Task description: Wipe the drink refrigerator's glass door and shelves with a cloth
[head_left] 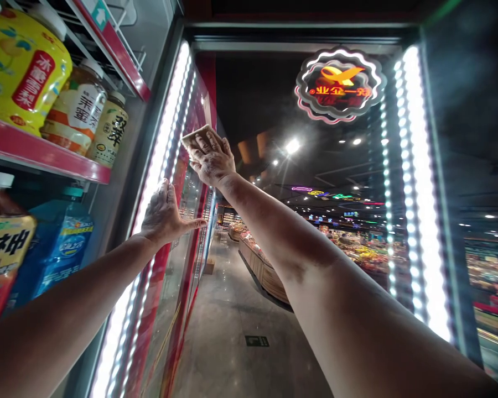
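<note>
A lit glass cooler door (265, 166) stands before me, with bright light strips along both sides. My right hand (213, 160) presses a folded light brown cloth (200, 135) flat against the glass near its upper left. The fingers lie spread over the cloth, and one edge of it sticks out past them. Lower and to the left, my left hand (164, 215) rests at the left light strip (166, 138), thumb stretched out to the right and nothing in it. Its palm faces away from me, so the exact contact is hidden.
Drink bottles stand on the cooler shelves at left, among them a yellow-wrapped bottle (25, 66) and a blue bottle (62, 243). A red shelf edge (45, 149) juts beside my left arm. Through the glass show a lit sign (340, 83), an aisle floor (228, 309) and a produce stand (265, 271).
</note>
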Demonstrator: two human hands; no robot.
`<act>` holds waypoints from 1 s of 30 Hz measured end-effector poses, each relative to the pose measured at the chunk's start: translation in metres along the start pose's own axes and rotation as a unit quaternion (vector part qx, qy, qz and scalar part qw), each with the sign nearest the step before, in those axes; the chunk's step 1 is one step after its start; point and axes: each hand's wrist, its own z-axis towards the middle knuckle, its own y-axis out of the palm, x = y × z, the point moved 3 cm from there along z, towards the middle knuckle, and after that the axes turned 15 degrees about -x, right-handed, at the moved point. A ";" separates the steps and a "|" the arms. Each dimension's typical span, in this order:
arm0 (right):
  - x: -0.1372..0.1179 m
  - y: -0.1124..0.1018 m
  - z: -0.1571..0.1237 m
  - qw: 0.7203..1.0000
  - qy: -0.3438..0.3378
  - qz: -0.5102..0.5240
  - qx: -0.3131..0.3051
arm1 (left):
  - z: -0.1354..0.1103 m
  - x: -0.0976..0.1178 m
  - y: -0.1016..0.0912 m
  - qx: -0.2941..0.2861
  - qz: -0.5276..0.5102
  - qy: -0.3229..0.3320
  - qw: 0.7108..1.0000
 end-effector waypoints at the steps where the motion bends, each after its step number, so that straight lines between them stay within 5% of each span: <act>1: -0.005 0.002 0.000 1.000 -0.025 -0.003 -0.005 | 0.000 -0.001 0.001 0.004 -0.004 -0.002 1.000; 4: -0.010 0.006 0.004 0.998 -0.065 -0.007 -0.023 | -0.001 -0.002 0.004 0.016 -0.024 -0.010 1.000; 10: -0.015 0.007 0.017 1.000 -0.005 0.009 0.002 | -0.001 -0.004 0.003 0.022 -0.051 -0.014 0.998; 15: -0.034 0.012 0.004 0.992 -0.112 -0.031 -0.040 | 0.000 -0.005 0.004 0.024 -0.046 -0.018 0.998; 21: -0.025 0.009 -0.002 0.999 -0.033 -0.006 -0.006 | 0.000 -0.005 0.003 0.015 -0.037 -0.026 0.999; 27: -0.027 0.019 -0.030 0.991 -0.121 -0.045 -0.040 | 0.001 -0.007 0.004 0.026 -0.042 -0.008 0.999; 30: -0.004 0.014 -0.036 0.994 -0.090 -0.037 -0.040 | 0.001 -0.007 0.003 0.012 -0.045 -0.015 0.999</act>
